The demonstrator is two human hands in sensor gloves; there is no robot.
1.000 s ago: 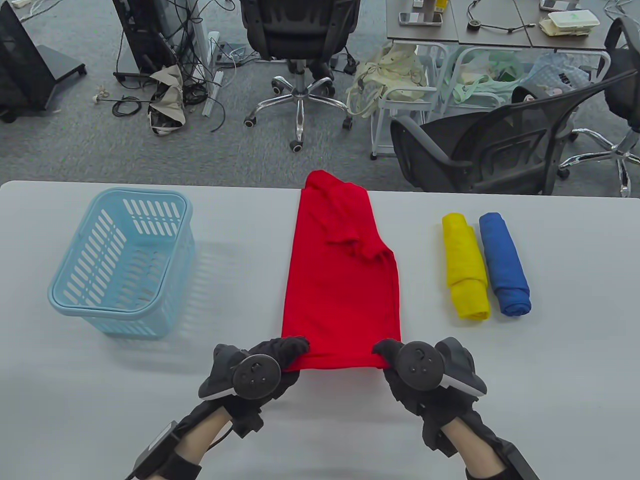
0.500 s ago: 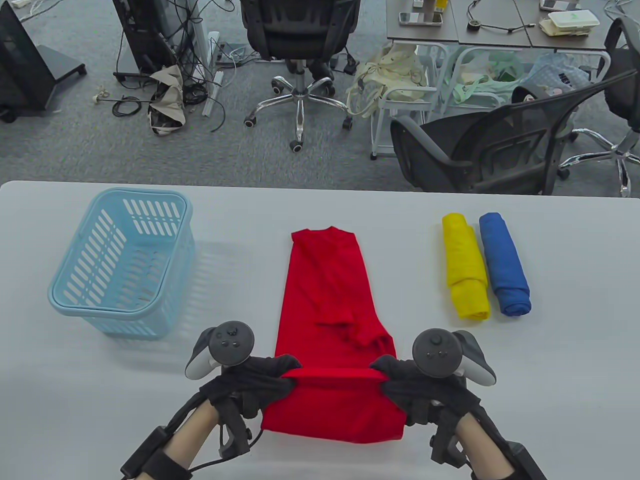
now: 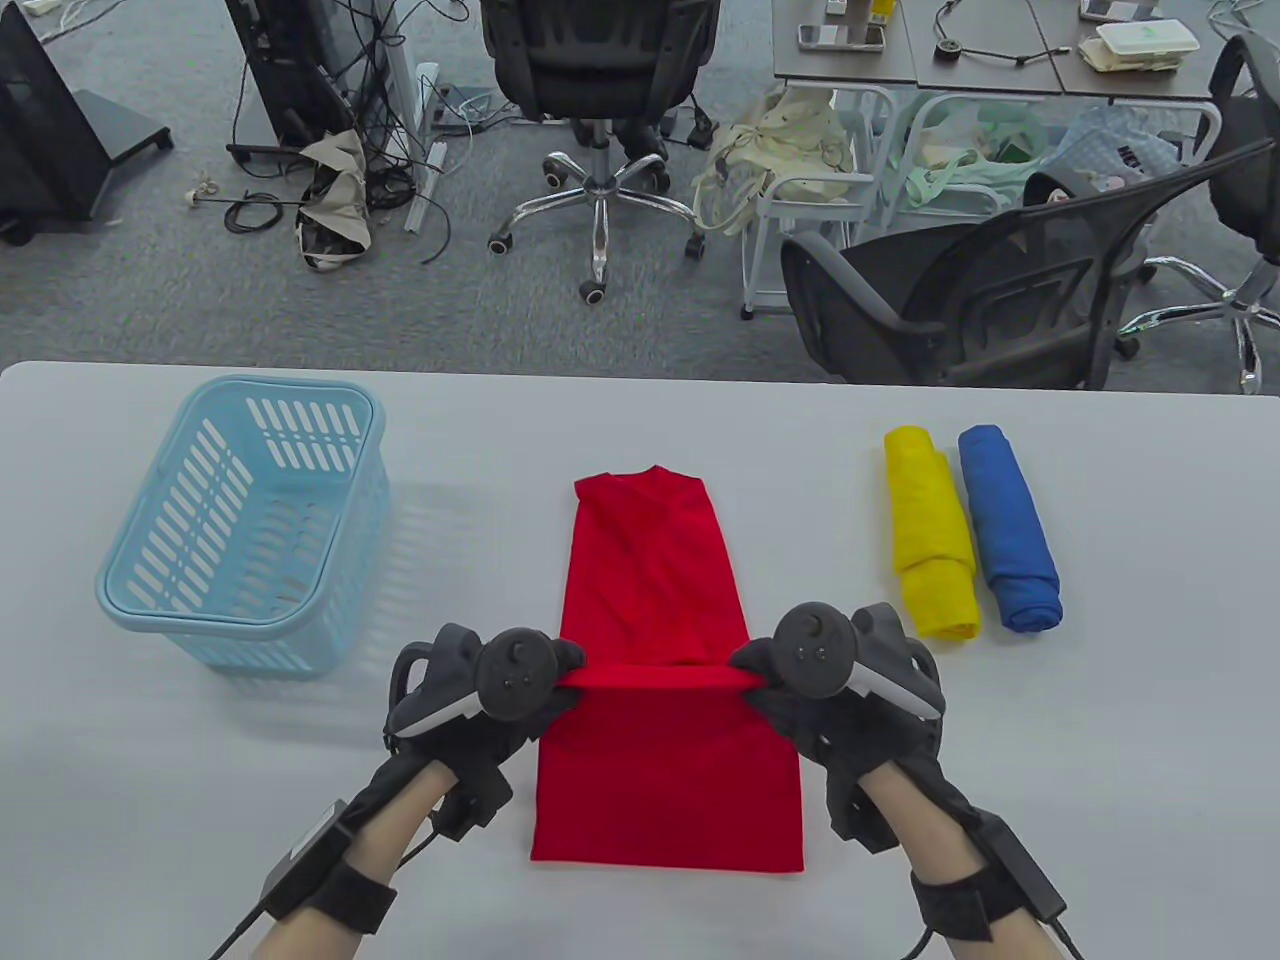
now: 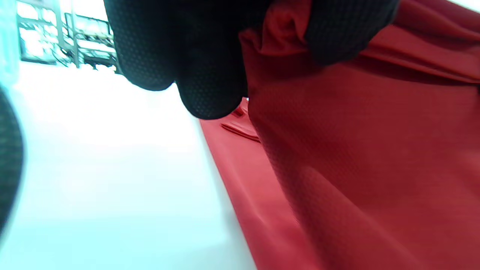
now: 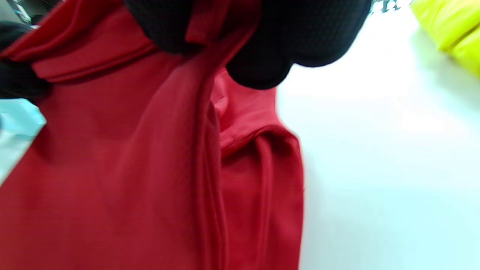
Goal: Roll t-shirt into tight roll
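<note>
The red t-shirt (image 3: 650,570), folded into a long strip, lies lengthwise in the middle of the table. My left hand (image 3: 562,676) pinches the left corner of its raised near edge, and my right hand (image 3: 752,670) pinches the right corner. The held edge is stretched taut between them above the shirt, and cloth slopes from it down to a fold near me. In the left wrist view my fingers (image 4: 210,75) grip bunched red cloth (image 4: 356,168). In the right wrist view my fingers (image 5: 300,33) grip the cloth (image 5: 112,168) too.
A light blue basket (image 3: 235,622) stands on the left of the grey table (image 3: 1100,750). A rolled yellow shirt (image 3: 930,535) and a rolled blue shirt (image 3: 1008,528) lie side by side on the right; the yellow roll also shows in the right wrist view (image 5: 450,26).
Both hands pulled the shirt toward me by its near edge. They then lifted that edge and carried it away from me over the shirt, leaving a fold at the near end.
</note>
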